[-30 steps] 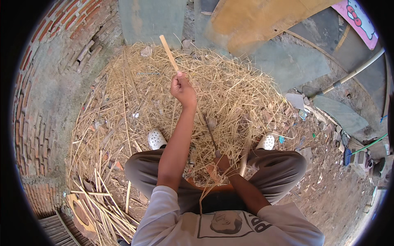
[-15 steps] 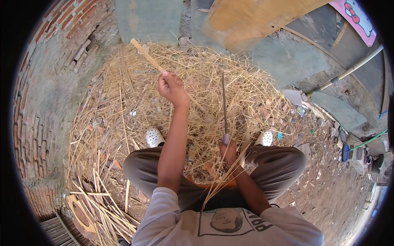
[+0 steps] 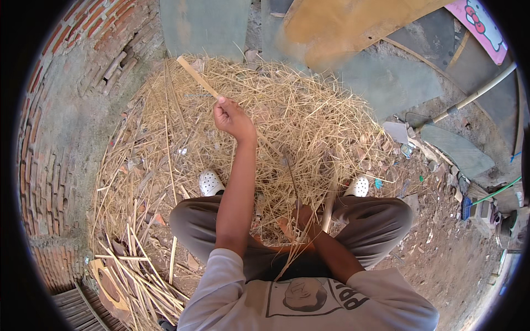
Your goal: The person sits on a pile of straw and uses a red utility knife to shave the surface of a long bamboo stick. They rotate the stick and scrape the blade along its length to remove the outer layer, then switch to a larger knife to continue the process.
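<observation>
My left hand (image 3: 232, 117) is closed round a flat pale bamboo strip (image 3: 197, 76). The strip's broad end points up and away to the left; a thinner length appears to run out below the hand toward the right. Nearer my body, my right hand (image 3: 305, 216) grips a long, narrow-bladed knife (image 3: 291, 172). Its dark blade tilts up to the left, its tip near the lower part of the strip; whether they touch I cannot tell. Thin shavings (image 3: 295, 248) hang by my right wrist and lap.
A wide heap of straw-like shavings (image 3: 309, 105) spreads before my feet, in white clogs (image 3: 210, 182). Cut bamboo strips (image 3: 144, 284) lie at the lower left, near a brick wall (image 3: 41, 187). Boards (image 3: 353, 27) lean at the back; a pale pole (image 3: 475, 95) stands at the right.
The knife has swung from nearly upright to a leftward tilt, and my right hand has drawn slightly nearer my body. My left hand with the strip has barely moved.
</observation>
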`<state>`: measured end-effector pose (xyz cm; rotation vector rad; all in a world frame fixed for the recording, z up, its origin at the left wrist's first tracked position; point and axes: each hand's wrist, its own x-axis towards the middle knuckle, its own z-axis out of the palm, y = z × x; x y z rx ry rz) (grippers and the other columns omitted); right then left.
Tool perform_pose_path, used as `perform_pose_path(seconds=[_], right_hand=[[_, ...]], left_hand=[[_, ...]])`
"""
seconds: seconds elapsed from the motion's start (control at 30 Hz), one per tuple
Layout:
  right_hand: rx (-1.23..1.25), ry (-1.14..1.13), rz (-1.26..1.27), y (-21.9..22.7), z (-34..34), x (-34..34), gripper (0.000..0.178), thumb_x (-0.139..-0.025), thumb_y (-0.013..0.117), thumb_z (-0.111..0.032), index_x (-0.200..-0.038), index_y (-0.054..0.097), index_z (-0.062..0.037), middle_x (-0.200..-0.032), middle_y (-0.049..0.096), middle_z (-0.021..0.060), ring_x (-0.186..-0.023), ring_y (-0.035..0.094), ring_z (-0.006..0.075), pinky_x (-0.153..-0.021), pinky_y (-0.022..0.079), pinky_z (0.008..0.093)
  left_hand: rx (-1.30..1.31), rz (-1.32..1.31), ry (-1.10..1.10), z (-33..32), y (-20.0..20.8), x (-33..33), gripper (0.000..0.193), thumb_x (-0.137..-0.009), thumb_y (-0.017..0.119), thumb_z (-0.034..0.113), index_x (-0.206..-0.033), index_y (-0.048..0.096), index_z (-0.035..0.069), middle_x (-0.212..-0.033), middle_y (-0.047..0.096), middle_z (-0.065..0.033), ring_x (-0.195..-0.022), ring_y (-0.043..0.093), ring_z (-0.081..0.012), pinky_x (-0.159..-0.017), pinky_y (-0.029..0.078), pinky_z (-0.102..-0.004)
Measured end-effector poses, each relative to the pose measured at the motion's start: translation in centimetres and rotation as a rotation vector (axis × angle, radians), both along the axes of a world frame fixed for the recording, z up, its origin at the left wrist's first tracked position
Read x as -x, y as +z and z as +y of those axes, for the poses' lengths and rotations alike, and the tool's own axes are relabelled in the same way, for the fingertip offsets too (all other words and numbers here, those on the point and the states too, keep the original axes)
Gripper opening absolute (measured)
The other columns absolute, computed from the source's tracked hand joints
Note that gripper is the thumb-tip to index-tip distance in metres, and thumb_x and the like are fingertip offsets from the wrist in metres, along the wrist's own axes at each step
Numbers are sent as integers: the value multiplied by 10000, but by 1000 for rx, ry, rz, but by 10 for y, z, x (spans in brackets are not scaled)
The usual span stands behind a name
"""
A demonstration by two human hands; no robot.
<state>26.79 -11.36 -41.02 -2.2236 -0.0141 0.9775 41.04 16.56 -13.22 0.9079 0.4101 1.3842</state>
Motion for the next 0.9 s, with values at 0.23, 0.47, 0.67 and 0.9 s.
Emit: perform_pose_path(seconds=[0.23, 0.47, 0.67, 0.9], right_hand=[[-249, -326, -124, 45, 18, -19, 180, -774, 610, -98, -651, 499, -27, -518, 461, 74, -428, 463, 170, -416, 362, 364], [-334, -400, -27, 90, 33, -28, 202, -764, 630, -143, -703, 542, 28, -603, 537, 128, -551, 539, 223, -555, 425, 408], [-200, -33, -50, 122, 46, -16, 235, -762, 624, -190, -733, 570, 37, -652, 581, 186, -629, 602, 318, -624, 466, 449], [-316, 28, -236, 114, 58, -6, 193, -756, 631, -145, -675, 528, -3, -567, 526, 143, -535, 556, 284, -547, 441, 436]], left_hand=[[114, 21, -425, 13, 10, 18, 523, -1014, 366, 500, -639, 353, 136, -532, 280, 37, -462, 230, -85, -434, 196, -250], [200, -4, -584, 27, 19, 39, 683, -954, 226, 695, -530, 250, 160, -503, 198, 36, -469, 175, -116, -461, 174, -259], [287, 40, -442, 15, 15, 52, 674, -940, 240, 714, -539, 264, 173, -494, 207, 45, -453, 173, -115, -448, 155, -266], [329, 49, -300, 7, 9, 57, 693, -893, 246, 773, -551, 215, 171, -507, 158, 44, -463, 149, -116, -448, 148, -263]])
